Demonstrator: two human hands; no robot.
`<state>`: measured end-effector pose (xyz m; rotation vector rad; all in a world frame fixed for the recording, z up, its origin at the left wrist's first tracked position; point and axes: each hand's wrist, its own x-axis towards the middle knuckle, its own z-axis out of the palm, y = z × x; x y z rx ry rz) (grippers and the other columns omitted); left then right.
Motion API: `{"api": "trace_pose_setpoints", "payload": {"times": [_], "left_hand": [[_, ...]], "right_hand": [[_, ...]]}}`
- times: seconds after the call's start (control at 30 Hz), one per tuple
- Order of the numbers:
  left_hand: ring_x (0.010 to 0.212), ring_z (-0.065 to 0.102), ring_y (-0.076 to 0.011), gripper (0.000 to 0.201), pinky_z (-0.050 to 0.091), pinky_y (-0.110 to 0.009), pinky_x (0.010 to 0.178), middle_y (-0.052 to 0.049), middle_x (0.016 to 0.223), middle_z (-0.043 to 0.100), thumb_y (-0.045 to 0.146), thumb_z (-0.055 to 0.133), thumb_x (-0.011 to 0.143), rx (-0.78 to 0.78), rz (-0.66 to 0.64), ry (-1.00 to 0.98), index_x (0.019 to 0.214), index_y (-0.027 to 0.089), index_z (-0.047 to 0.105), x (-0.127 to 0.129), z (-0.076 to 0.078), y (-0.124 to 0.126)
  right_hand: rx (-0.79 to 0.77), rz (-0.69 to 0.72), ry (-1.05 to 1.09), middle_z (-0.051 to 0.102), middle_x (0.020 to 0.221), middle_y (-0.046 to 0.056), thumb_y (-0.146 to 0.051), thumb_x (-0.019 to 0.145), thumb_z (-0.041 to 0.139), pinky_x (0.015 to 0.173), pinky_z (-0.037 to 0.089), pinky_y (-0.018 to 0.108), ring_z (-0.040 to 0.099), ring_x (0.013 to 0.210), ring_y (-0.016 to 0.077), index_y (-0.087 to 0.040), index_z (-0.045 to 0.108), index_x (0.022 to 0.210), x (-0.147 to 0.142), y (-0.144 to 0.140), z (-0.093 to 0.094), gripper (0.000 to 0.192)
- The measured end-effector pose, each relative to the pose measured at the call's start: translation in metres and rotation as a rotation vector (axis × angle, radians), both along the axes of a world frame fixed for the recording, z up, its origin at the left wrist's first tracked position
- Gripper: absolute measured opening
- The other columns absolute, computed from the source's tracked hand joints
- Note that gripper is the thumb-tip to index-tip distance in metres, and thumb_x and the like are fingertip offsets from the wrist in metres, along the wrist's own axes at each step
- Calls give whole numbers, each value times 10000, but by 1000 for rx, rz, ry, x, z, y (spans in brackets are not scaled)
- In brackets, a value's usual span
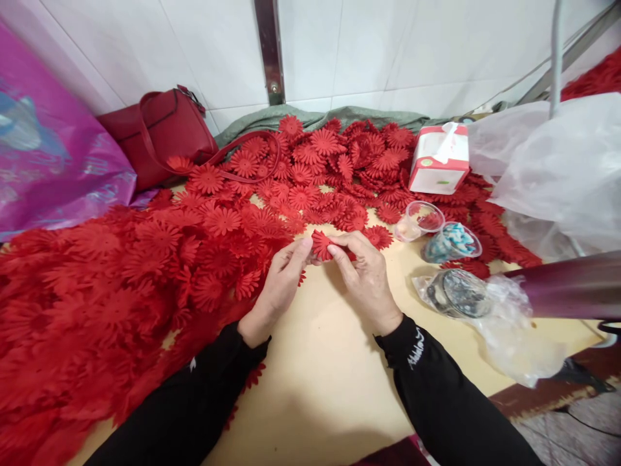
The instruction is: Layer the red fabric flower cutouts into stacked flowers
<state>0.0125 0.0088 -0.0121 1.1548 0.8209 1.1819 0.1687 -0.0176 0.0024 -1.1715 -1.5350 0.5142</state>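
1. Black sleeves (441, 388) lie nearest, both forearms reaching over the cream tabletop (320, 369).
2. Left hand (281, 281): thumb and fingertips pinched on the near-left edge of one red flower (321, 246).
3. Right hand (366, 278): thumb and forefinger pinched on the same piece, from its right. The flower is held between both hands, apparently clear of the tabletop.
4. Step in hand, as judged: fingertip work on a single piece. The next move would call for a light, steady two-sided pinch, since the petals look thin and easily bent.
5. Loose flowers (121, 291) are heaped to the left and beyond the hands.
6. Dark round tub (458, 294), right, sits in crumpled clear plastic (519, 349); contents cannot be told.
7. Beyond it, one clear cup (478, 246) holds blue-and-white material (458, 238); the adjoining cup (429, 218) shows something pale low inside, unidentified.
8. Tissue box (439, 180): one tissue protruding.
9. Red handbag (165, 139), far left: contents not visible.
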Motion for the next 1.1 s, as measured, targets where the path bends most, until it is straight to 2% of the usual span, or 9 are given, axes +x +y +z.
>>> {"api": "trace_pose_setpoints", "payload": {"times": [0.07, 0.23, 0.37, 0.47, 0.63, 0.7, 0.8, 0.9, 1.1], "left_hand": [[852, 652, -179, 376, 538, -307, 815, -52, 955, 750, 541, 634, 979, -2, 3, -11, 957, 188, 762, 0, 2, 0], [835, 623, -147, 223, 521, -272, 844, -16, 901, 719, 425, 762, 907, 40, 57, 60, 904, 203, 740, 0, 7, -1], [821, 622, -149, 236, 525, -280, 830, -24, 928, 725, 445, 735, 921, 1, 24, -7, 943, 211, 748, -2, 3, 1], [802, 616, -141, 219, 517, -266, 825, -11, 866, 710, 426, 739, 918, 13, 29, 12, 891, 209, 744, -4, 1, 3], [753, 596, -132, 216, 510, -256, 772, 4, 791, 685, 394, 783, 870, 51, 86, 108, 816, 198, 712, -2, 10, 1], [736, 593, -134, 231, 516, -264, 762, 5, 787, 685, 396, 815, 830, 43, 88, 131, 814, 195, 701, 0, 13, 1], [740, 606, -134, 222, 514, -267, 766, -4, 804, 696, 383, 809, 822, 57, 79, 154, 826, 186, 708, 2, 15, 0], [738, 621, -132, 181, 503, -257, 745, -6, 818, 714, 346, 794, 823, 80, 111, 193, 836, 184, 716, 1, 11, -1], [725, 657, -147, 116, 501, -262, 715, -30, 864, 774, 292, 728, 877, 181, 125, 354, 899, 188, 775, -2, 6, -3]], "right_hand": [[0, 1, 2, 753, 1030, 67, -287, 1020, 626, 901, 572, 379, 708, 972, 208, -233, 738, 1035, 0, 1, -1, 125], [-11, 9, 0, 748, 1041, 72, -310, 1022, 623, 911, 583, 379, 714, 999, 209, -244, 746, 1050, 0, 2, -4, 142], [-30, 21, 39, 756, 1108, 73, -325, 1023, 627, 986, 572, 404, 714, 1066, 211, -251, 748, 1099, 2, 3, -6, 161], [-38, 31, 46, 740, 1125, 74, -308, 1013, 644, 1011, 565, 418, 706, 1077, 210, -251, 759, 1096, 3, 4, -8, 154], [30, -90, -9, 653, 1251, 104, -280, 941, 736, 1090, 534, 454, 640, 1228, 242, -252, 774, 1091, 3, 4, -5, 157], [51, -110, -22, 670, 1215, 99, -256, 953, 712, 1063, 555, 448, 656, 1191, 236, -262, 757, 1104, 2, 1, -1, 158], [72, -41, -37, 730, 1107, 83, -213, 993, 637, 998, 588, 418, 707, 1084, 217, -256, 739, 1050, -1, -2, 3, 125], [82, 0, -76, 767, 1081, 80, -206, 997, 630, 970, 601, 409, 733, 1039, 212, -246, 733, 1038, -2, -3, 5, 118], [147, -15, -235, 792, 1055, 85, -213, 1008, 629, 954, 597, 401, 746, 1026, 225, -237, 722, 1043, 4, -3, 4, 102]]}}
